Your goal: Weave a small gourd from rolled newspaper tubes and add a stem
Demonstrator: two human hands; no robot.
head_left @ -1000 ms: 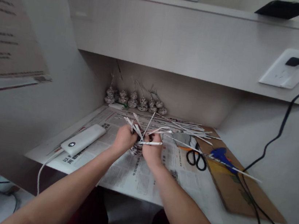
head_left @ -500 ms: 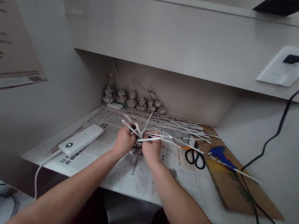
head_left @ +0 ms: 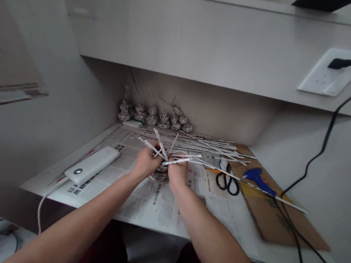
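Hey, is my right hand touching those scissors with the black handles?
Apart. The head view shows newspaper plainly between the right hand and the black-handled scissors.

We look out from one wide camera worn on the head, above and behind the hands point(head_left: 146, 162) and facing forward and down, so that our forearms point(head_left: 82, 220) rise from the bottom edge. From there we view the counter point(head_left: 39, 182) near at hand, from its front edge to the back wall point(head_left: 226, 112), with a left wall point(head_left: 53, 102), a right wall point(head_left: 340, 183) and a pale panel point(head_left: 181, 37) framing it.
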